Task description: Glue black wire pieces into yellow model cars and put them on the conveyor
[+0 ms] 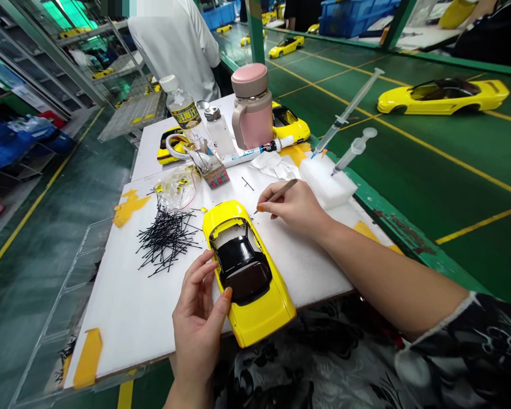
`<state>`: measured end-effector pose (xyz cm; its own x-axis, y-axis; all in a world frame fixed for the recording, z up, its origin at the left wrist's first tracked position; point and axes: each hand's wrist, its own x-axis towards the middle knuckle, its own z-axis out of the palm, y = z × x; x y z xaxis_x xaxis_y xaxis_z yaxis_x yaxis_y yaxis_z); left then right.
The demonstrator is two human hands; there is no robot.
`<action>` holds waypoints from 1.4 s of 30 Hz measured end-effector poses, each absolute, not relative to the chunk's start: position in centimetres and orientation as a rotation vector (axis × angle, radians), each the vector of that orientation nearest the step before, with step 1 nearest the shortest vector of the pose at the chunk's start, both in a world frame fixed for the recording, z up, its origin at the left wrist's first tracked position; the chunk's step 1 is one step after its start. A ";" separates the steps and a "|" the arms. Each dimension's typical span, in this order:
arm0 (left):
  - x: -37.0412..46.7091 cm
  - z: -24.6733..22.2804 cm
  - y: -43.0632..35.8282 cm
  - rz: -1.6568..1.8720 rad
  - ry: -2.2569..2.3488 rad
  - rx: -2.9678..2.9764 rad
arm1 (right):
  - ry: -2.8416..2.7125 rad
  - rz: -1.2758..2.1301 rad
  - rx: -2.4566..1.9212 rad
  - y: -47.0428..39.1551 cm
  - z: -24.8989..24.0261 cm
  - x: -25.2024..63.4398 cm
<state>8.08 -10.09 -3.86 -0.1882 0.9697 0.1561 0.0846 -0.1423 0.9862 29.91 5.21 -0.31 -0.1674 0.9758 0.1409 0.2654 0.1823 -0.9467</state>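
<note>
My left hand (202, 307) grips the side of a yellow model car body (262, 321), thumb on the roof edge and fingers along the left flank. The body has a black roof and an open windshield frame, and it rests tilted over the table's front edge. Pinched in my right hand (296, 207) is a pair of tweezers (283, 191), its tip pointing down to the white board just right of the car. Tiny dark bits lie on the board near that tip. Left of the car spreads a pile of thin black sticks (168, 238).
Behind stand a pink mug (255, 113), a clear bottle (181, 105), a pump dispenser (217, 128) and a marker (255, 152). Two syringes (344, 116) stick up from a white foam block (330, 182). Another yellow car body (443, 96) sits on the green conveyor. A person in white (174, 45) is ahead.
</note>
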 end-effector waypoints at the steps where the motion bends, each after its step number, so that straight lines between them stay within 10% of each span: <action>1: 8.1 -3.9 -10.1 1.438 1.333 1.277 | -1.550 1.059 -1.212 4.9 0.1 30.1; 42: 8.1 -3.9 -10.0 1.452 1.308 1.293 | -1.183 1.246 -1.217 -3.2 -2.1 31.8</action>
<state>8.08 -9.98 -3.88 -0.1806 0.9668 0.1808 0.0793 -0.1689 0.9824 31.83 -3.15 -2.11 -0.0051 0.9994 -0.0329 -0.0193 -0.0329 -0.9993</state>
